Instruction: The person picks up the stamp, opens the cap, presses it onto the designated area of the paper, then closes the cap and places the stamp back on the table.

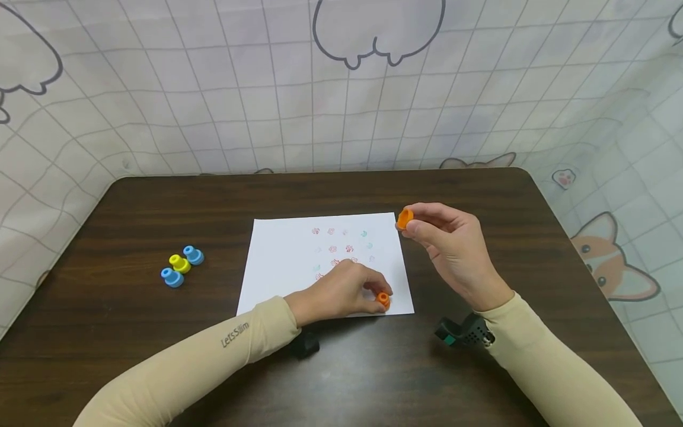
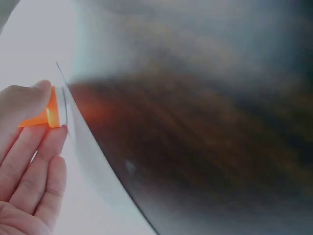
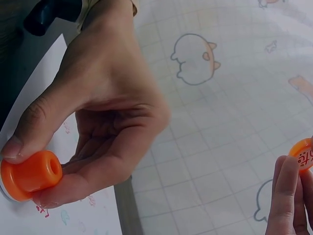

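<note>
Near the paper's lower right corner, my left hand pinches an orange stamp between thumb and fingers. Its wide, pale-rimmed base is right at the white paper in the left wrist view. My right hand is raised beside the sheet's upper right corner, holding a small round orange cap by thumb and fingertips. Red markings show on the cap's round face in the right wrist view. Rows of small red, green and faint bluish prints cover part of the sheet.
Two blue stamps and a yellow one stand close together on the dark wooden table, left of the paper. A white gridded cloth with cartoon animals hangs behind the table and along its sides.
</note>
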Available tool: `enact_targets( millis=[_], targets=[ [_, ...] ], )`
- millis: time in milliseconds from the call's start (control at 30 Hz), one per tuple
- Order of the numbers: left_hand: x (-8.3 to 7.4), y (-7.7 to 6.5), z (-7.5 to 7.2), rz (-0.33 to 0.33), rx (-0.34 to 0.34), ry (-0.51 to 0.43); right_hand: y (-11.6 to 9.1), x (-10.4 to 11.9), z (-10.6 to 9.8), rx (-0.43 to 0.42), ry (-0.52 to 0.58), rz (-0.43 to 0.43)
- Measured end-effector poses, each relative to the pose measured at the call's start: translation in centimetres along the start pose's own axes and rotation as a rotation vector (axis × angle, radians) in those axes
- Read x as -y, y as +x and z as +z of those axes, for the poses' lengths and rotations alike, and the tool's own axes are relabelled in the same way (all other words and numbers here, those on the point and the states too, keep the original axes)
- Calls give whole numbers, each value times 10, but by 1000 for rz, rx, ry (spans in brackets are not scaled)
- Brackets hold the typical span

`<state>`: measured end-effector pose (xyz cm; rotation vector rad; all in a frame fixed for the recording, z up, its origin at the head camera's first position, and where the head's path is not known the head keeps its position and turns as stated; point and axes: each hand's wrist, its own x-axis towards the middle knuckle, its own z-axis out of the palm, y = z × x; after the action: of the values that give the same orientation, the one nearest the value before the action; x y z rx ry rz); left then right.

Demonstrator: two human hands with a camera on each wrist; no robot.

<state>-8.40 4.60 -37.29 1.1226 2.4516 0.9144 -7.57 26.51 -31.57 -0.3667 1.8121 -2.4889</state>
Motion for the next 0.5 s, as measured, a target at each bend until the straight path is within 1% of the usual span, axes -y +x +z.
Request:
enact_targets(
  millis=[100, 267, 500],
  targets=[
    [-2, 1, -1, 10, 16, 18, -1, 0, 0, -7, -6, -4],
    [-7, 2, -4, 3, 55, 28, -2, -3, 1, -12, -11, -8],
    [-3, -2, -2, 3, 49, 30, -4, -7, 4, 2, -12, -23]
  ],
)
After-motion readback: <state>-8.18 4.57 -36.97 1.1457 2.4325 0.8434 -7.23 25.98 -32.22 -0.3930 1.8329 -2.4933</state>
